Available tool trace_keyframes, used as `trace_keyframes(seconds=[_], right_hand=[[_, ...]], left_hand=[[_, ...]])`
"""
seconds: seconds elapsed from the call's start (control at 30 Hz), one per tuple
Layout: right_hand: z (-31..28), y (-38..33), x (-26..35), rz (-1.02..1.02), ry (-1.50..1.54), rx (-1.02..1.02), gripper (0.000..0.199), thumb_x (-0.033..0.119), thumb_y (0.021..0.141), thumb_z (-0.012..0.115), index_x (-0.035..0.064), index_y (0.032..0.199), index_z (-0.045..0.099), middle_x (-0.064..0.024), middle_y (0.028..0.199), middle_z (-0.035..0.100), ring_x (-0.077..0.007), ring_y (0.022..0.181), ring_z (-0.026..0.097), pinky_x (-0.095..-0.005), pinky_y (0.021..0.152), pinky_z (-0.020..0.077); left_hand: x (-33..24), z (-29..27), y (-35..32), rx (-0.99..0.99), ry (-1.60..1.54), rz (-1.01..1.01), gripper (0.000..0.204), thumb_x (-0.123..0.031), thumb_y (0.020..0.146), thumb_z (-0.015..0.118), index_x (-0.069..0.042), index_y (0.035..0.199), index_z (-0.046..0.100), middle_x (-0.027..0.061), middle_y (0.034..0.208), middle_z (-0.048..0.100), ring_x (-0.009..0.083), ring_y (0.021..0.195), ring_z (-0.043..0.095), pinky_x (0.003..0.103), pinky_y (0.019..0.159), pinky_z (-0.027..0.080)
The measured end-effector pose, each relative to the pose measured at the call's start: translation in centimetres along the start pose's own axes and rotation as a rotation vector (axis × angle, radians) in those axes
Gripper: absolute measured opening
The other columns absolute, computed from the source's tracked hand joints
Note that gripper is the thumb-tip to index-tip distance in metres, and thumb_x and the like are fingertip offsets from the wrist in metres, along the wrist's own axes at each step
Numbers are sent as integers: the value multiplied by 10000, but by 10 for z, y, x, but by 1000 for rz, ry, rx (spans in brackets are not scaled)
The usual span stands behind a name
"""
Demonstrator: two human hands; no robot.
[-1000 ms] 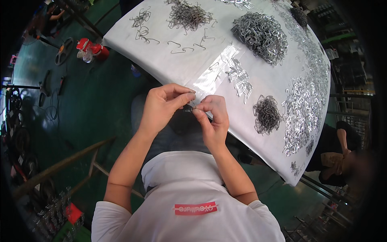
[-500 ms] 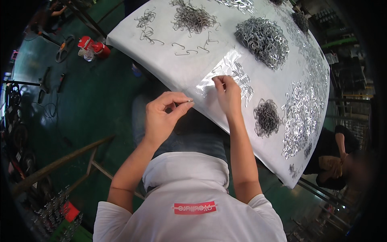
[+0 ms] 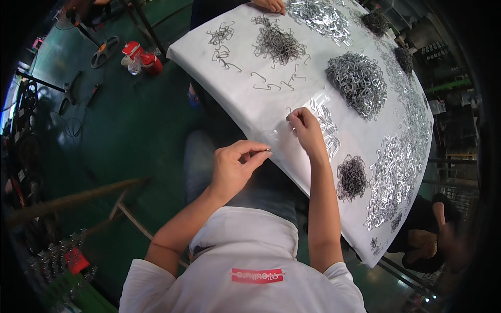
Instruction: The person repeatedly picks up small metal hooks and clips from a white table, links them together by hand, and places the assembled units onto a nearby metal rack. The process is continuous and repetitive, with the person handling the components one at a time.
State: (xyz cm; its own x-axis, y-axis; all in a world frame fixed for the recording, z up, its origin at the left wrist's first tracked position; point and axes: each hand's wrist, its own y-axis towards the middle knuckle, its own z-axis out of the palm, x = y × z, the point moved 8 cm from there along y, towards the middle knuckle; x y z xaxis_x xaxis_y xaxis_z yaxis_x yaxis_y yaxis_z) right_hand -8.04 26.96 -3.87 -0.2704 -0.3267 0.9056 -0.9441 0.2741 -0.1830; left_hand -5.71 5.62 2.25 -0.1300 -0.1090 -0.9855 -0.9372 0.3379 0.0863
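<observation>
Just off the near edge of the white-covered table point(image 3: 245, 99), my left hand point(image 3: 235, 166) pinches a small metal piece point(image 3: 268, 150) between thumb and fingertips; too little of it shows to name its kind. My right hand point(image 3: 307, 129) is over the table with its fingers closed on a thin wire hook point(image 3: 288, 110), whose curved end sticks up past the fingertips. Beside that hand lie shiny flat metal clips point(image 3: 327, 128) in a loose spread. Several bent wire hooks point(image 3: 267, 83) are scattered farther off, in front of a tangled heap of dark wire hooks point(image 3: 279, 44).
A big mound of metal clips point(image 3: 357, 83) stands beyond my right hand. A dark pile point(image 3: 352, 178) and a wide bright spread point(image 3: 394, 177) lie to the right. Another person's hand point(image 3: 271, 5) is at the far edge. A red jug point(image 3: 151, 63) is left of the table.
The whole view has shifted, so the table sits lower and farther right. A hook's curved end now shows at my right fingertips. Another person's hand has come into view at the far edge.
</observation>
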Motion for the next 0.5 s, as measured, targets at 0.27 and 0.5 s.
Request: trace_keyframes(seconds=[0.27,0.5], right_hand=[[29,-95,49,95,693,95,117,99,913,608,0,972,584,-49,874,602,-103,697,573,-212,527,418],[35,-101,55,85,618,59,57,85,923,613,33,932,589,5,945,548,-58,832,508,-184,678,390]], left_hand=[[-1,-5,-4,-63,3,54,181,1,794,706,-57,964,727,61,801,689,102,606,570,233,560,475],[-13,-5,-5,-65,65,117,189,23,791,698,-43,966,724,67,808,692,130,666,624,239,579,507]])
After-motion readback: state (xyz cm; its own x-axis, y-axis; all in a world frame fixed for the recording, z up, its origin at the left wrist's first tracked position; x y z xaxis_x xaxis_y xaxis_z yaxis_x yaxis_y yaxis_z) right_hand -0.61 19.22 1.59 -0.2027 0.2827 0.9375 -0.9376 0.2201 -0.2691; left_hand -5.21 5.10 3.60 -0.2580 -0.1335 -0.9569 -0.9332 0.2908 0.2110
